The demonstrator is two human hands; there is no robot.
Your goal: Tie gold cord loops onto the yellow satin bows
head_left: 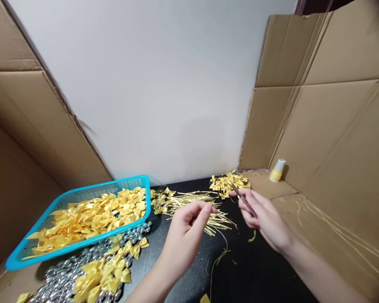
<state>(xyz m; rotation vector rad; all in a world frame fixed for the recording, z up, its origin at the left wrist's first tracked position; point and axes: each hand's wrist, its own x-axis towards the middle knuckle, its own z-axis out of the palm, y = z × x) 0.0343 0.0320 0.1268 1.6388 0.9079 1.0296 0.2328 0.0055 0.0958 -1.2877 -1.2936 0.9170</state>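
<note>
My left hand (189, 235) is closed in a pinch in front of a pile of gold twist ties (217, 221). Whatever lies between its thumb and fingers is too small or hidden to make out. In my right hand (267, 219) is a slim pointed metal tool (246, 203) with a dark purplish handle, its tip aimed up and left; its exact kind is unclear. Behind that tip lies a heap of finished yellow bows with ties (229, 183). A thin yellow thread (213, 265) trails over the black tabletop (249, 269) between my forearms.
A turquoise basket (82, 242) full of yellow ribbon bows (97, 214) stands at left. Silver beads (66, 269) and loose bows (104, 273) lie before it. A thread cone (277, 171) stands at right on cardboard, with long strands (344, 233) nearby. Cardboard walls (334, 139) flank both sides.
</note>
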